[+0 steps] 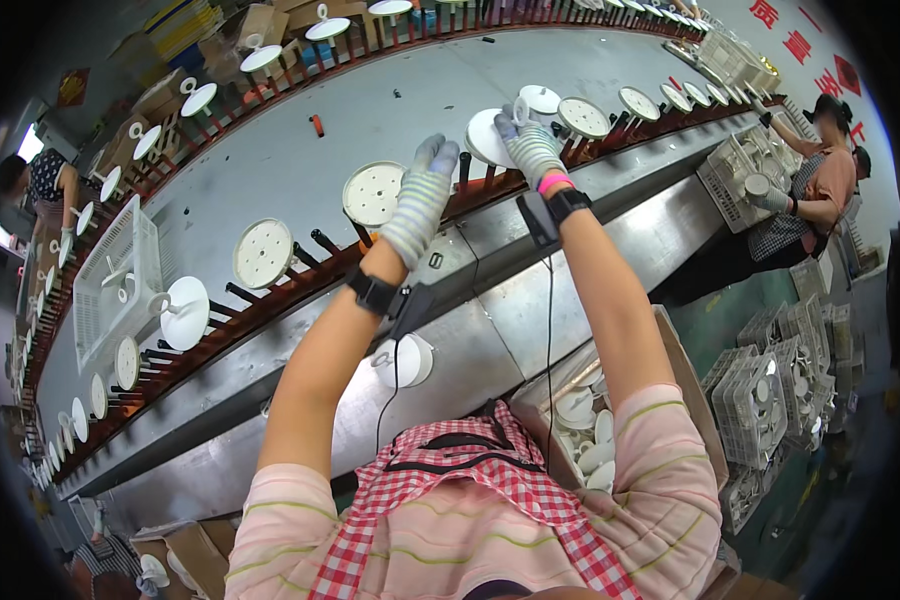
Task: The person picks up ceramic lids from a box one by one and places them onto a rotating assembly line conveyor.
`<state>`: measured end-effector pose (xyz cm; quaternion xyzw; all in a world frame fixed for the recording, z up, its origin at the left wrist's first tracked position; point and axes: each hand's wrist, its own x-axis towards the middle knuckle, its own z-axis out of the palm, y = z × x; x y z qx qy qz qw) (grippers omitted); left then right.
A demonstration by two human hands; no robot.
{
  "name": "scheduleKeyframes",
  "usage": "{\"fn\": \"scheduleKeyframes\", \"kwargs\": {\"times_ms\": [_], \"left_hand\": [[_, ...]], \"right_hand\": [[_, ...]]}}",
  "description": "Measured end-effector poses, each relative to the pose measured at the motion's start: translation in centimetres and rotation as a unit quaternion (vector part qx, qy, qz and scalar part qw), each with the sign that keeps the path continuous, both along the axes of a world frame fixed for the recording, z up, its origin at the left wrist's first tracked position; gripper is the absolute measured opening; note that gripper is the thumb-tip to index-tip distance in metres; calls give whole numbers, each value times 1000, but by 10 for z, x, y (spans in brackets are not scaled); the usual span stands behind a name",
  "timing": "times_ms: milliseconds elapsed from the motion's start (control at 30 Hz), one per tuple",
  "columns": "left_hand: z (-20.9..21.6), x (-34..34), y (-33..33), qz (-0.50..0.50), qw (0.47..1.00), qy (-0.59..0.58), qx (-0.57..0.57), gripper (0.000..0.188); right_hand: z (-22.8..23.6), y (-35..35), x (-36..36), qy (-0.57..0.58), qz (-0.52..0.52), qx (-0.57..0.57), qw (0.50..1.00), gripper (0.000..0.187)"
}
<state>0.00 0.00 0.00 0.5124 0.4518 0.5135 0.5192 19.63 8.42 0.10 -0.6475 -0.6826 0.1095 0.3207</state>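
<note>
My right hand (532, 148), in a striped knit glove with a pink band at the wrist, is closed at the ring and stem of a white round disc (486, 138) above the rack's edge. My left hand (420, 205), gloved alike, is raised with its fingers stretched out. Behind it a white disc with small holes (372, 195) sits on the row of dark pegs, partly hidden by the hand; whether they touch I cannot tell. Another white holed disc (263, 254) stands on the pegs further left.
A white plastic basket (150, 240) with ringed parts rests on the grey table (300, 170). On the steel ledge lie white discs (406, 360). A cardboard box (675, 350) of white parts stands beside me. At right, a co-worker (820, 190) handles parts near stacked crates (750, 410).
</note>
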Motion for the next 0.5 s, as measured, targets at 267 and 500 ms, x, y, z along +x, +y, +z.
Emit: {"fn": "scheduleKeyframes", "kwargs": {"times_ms": [267, 500], "left_hand": [[13, -12, 105, -16, 960, 274, -61, 67], [21, -16, 88, -8, 768, 633, 97, 60]], "right_hand": [[15, -36, -81, -183, 2, -7, 983, 54], [7, -35, -79, -27, 47, -21, 998, 38]]}}
